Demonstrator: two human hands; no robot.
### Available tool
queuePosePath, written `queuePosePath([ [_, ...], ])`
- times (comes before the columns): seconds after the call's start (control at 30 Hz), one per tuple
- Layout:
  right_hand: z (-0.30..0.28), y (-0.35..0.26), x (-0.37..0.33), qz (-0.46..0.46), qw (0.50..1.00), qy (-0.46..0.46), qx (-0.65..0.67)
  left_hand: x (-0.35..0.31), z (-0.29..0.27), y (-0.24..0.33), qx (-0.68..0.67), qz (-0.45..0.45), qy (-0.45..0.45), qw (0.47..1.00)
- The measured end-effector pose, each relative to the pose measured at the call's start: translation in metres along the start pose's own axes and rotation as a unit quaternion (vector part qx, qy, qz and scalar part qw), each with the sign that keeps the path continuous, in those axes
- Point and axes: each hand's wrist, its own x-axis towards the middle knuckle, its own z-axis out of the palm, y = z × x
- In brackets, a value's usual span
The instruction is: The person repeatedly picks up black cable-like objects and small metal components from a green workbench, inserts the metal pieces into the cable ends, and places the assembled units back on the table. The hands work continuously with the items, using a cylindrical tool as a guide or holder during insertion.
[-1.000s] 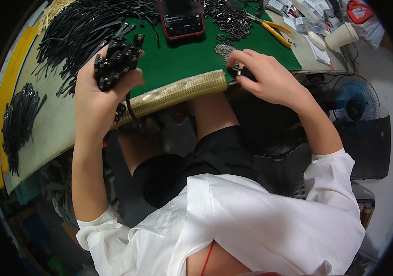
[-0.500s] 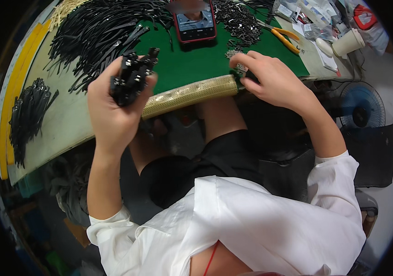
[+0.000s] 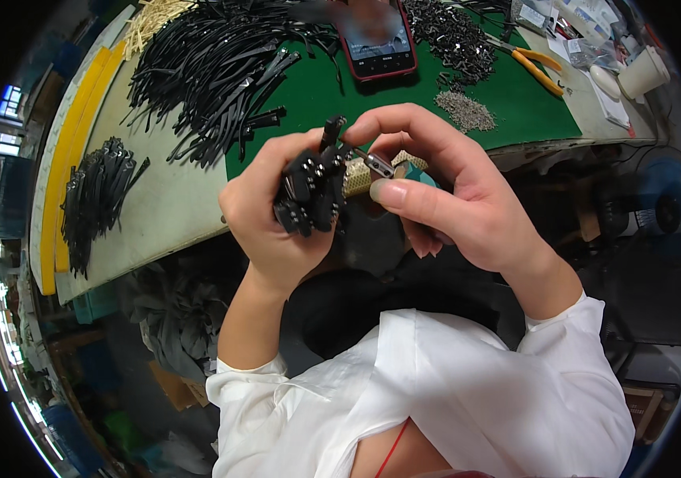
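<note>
My left hand (image 3: 272, 211) is wrapped round a bundle of black straps (image 3: 308, 191) with small shiny metal bits at their ends. One strap end stands up above the others. Close to it on the right, my right hand (image 3: 456, 191) pinches a small tool with a dark metal tip (image 3: 378, 165) between thumb and fingers. A teal part (image 3: 416, 175) shows inside the curled right hand and seems to belong to that tool. Its kind is hard to make out. Behind the hands, a gold mesh-covered roll (image 3: 356, 182) along the table edge is partly hidden.
On the green mat (image 3: 308, 103) lie a heap of black straps (image 3: 221, 72), a red-cased phone (image 3: 380, 60), black small parts (image 3: 456, 48), tiny metal pieces (image 3: 465, 111) and orange-handled pliers (image 3: 538, 70). Another strap bundle (image 3: 101, 199) is at left. A fan (image 3: 667, 203) stands right.
My right hand has come left and up to the bundle, away from the table edge, and the small tool now shows in it. My left hand appears further right, partly because the view shifted.
</note>
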Motion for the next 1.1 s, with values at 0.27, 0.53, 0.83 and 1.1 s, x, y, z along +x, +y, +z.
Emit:
queuePosePath([
  [0.27, 0.001, -0.003, -0.005, 0.011, 1.000, -0.014, 0.013, 0.006, 0.001, 0.000, 0.094, 0.126, 0.019, 0.987],
  [0.53, -0.002, -0.006, -0.007, 0.053, 0.994, -0.030, 0.086, 0.003, -0.006, 0.007, 0.126, 0.125, -0.033, 0.984],
  [0.83, 0.008, 0.033, 0.009, -0.197, 0.911, 0.112, -0.343, 0.006, -0.006, -0.013, 0.172, 0.150, -0.051, 0.972],
  [1.1, -0.003, 0.044, -0.002, -0.134, 0.875, 0.114, -0.451, 0.033, -0.028, -0.029, 0.305, -0.045, -0.035, 0.951],
])
